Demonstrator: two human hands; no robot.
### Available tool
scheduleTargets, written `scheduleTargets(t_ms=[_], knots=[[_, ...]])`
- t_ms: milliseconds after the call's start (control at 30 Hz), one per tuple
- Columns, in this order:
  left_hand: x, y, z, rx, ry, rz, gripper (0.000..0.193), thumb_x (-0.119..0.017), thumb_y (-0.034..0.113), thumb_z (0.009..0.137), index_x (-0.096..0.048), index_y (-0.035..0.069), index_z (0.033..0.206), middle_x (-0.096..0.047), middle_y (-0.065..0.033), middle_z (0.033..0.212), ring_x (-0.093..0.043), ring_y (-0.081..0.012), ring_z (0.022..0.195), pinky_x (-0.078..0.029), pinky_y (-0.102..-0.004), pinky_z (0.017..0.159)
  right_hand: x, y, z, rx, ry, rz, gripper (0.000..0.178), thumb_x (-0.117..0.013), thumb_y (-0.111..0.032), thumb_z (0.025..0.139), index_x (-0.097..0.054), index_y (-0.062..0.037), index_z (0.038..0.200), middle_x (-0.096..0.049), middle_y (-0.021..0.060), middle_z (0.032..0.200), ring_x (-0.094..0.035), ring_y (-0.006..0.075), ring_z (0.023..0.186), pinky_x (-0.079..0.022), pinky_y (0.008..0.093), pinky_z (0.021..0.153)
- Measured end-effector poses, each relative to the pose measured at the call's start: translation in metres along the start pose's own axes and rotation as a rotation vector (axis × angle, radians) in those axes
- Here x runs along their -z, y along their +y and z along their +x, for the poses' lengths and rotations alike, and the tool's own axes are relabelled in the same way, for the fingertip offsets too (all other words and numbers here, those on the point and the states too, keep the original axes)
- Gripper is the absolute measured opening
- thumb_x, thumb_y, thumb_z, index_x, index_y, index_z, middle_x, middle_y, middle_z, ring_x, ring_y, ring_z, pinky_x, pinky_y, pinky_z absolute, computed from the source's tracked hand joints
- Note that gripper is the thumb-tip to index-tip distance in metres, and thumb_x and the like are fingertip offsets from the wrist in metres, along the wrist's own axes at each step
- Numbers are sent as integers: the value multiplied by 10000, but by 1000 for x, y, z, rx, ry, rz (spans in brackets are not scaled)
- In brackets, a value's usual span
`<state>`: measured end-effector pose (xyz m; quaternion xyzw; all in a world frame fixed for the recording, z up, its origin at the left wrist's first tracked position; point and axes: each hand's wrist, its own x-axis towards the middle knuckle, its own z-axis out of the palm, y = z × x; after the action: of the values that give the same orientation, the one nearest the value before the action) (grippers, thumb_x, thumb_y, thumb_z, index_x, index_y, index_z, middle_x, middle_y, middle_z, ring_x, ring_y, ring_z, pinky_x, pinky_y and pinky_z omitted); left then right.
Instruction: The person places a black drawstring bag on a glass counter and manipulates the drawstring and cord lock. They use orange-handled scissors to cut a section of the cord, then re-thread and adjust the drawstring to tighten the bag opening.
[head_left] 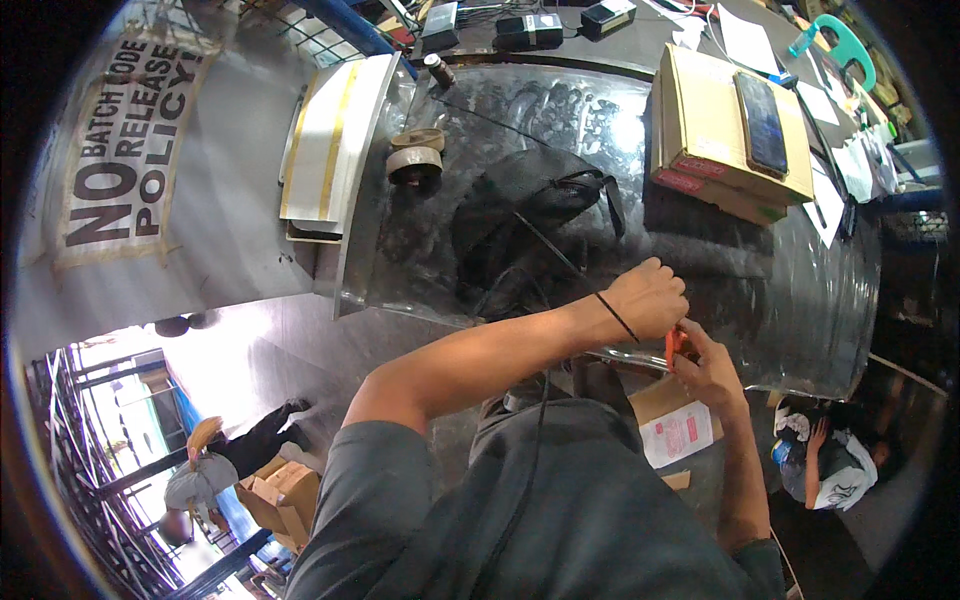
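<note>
My left hand (648, 297) is over the front edge of the table, its fingers curled into a fist; what they may hold is hidden. Just below it, my right hand (710, 368) grips a small orange object (672, 350), whose kind I cannot make out. The two hands nearly meet. Beyond them, a dark, shiny plastic cover lies over the table (700, 290). A black bag (530, 200) with a strap rests there, left of my hands. Below the right hand, a brown carton (650, 402) carries a white printed sheet (678, 436).
Rolls of tape (414, 160) lie at the far left of the table. Cardboard boxes (700, 115) at the right bear a dark phone (764, 122). Black devices (528, 33) and cables line the back. One person (840, 465) is low at the right, another (215, 475) at the left near open cartons (285, 500).
</note>
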<state>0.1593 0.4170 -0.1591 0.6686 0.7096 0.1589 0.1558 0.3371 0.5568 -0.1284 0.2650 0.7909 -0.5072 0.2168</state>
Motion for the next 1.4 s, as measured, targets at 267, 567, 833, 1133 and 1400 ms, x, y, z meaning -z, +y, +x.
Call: scheduleTargets(t_ms=[267,567,833,1133,1400], knots=[[86,-52,-75,383,447,119,344,-745,115,807,-691,44,1139,-638,-199,1228,-619,-409,1166,-494,-525,1029,-9,-14,31,174,105,83,585,-664,-151,851,-619,-86,1431,-735,121,1001,-681,185,859,-554,355,832],[108,-119,-162,720,-11,385,230,-767,263,897,-736,92,1047,-704,-112,978,-688,-345,983,-529,-498,876,-30,-99,89,455,129,-333,618,-771,-257,815,-642,-179,1414,-749,139,1106,-716,355,960,-555,459,871],[121,-126,-164,611,85,324,156,-681,205,936,-775,90,984,-720,-141,910,-695,-368,930,-552,-506,850,-40,-131,120,589,108,-498,526,-769,-258,854,-652,-189,1363,-749,138,1073,-711,385,987,-555,489,849],[120,-125,-162,554,140,289,130,-679,178,911,-762,88,957,-711,-139,866,-687,-355,877,-538,-494,824,-51,-139,123,623,136,-506,461,-760,-254,883,-666,-182,1329,-764,133,1040,-721,386,958,-553,498,814],[120,-124,-160,514,150,329,101,-690,171,904,-741,89,933,-687,-112,831,-670,-332,845,-523,-483,802,-52,-150,128,615,95,-525,493,-746,-214,884,-662,-159,1367,-767,140,1063,-731,377,939,-563,478,809]])
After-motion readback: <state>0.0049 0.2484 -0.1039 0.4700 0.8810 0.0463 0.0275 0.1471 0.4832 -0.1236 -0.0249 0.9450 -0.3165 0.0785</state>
